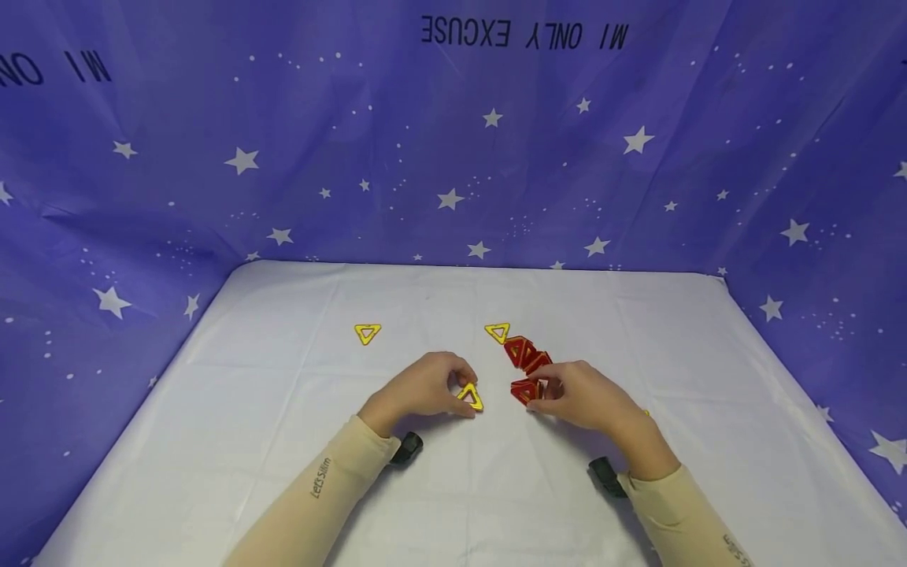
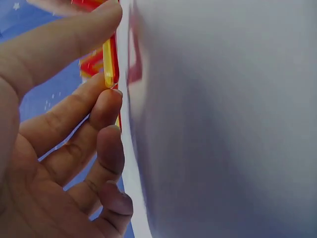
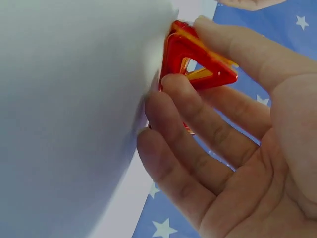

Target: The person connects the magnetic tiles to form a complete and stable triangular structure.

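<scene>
My left hand [image 1: 425,386] pinches a yellow triangle tile [image 1: 476,405] with an open centre between thumb and fingertips, low over the white table. In the left wrist view that tile [image 2: 108,64] appears edge-on, yellow and red along its side. To its right, my right hand [image 1: 584,394] grips a red triangular block [image 1: 524,391]; the right wrist view shows this block [image 3: 220,74] with slanted red faces and orange-yellow inside. Just beyond the right fingertips lie more red triangle pieces [image 1: 520,351], their far end beside another yellow triangle tile [image 1: 497,332].
A separate yellow triangle tile [image 1: 367,334] lies farther left on the white cloth [image 1: 312,441]. A sliver of yellow [image 1: 646,412] peeks out beside the right wrist. Purple star-printed curtains [image 1: 397,157] enclose the back and sides.
</scene>
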{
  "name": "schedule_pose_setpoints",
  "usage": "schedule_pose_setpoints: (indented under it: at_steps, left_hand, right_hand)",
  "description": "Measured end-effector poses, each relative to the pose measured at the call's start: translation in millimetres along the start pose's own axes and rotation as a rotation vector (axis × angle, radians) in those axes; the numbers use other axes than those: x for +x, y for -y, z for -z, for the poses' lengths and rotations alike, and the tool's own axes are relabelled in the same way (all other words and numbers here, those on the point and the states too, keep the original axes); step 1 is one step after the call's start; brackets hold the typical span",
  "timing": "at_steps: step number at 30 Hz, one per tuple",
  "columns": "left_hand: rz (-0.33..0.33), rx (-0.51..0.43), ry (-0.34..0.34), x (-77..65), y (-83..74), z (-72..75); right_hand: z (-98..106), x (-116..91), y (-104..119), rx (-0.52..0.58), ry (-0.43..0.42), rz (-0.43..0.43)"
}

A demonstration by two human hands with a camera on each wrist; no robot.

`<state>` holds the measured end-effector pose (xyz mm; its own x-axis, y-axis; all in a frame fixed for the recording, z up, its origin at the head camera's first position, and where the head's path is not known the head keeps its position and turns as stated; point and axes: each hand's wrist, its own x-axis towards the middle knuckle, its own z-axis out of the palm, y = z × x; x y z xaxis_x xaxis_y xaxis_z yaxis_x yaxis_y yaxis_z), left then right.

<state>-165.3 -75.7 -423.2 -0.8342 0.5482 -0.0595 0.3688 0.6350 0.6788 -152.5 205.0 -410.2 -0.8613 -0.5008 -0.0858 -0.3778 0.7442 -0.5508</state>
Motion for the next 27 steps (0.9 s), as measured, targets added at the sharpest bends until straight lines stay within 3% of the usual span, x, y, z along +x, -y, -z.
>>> schedule_pose_setpoints:
  at_steps: [9,18,22,27]
  left_hand:
    - [0.0,0.008,0.047,5.6,-13.5,-12.5]
    - [0.011,0.039,0.044,3.7,-10.9,-11.4]
    - [0.018,0.005,0.026,-3.9,-8.2,5.5]
    - [0.061,-0.027,-0.039,-14.0,10.6,42.9]
  right_hand:
    - [8.0,-0.3,-5.8,0.014,0.007,-0.004]
    - [9.3,0.3,-0.8,-0.014,-0.023,-0.036]
    - [11.7,-1.5,9.9,-0.03,-0.11,-0.008]
    - [8.2,-2.1,25.7,0.056,-0.148,0.106]
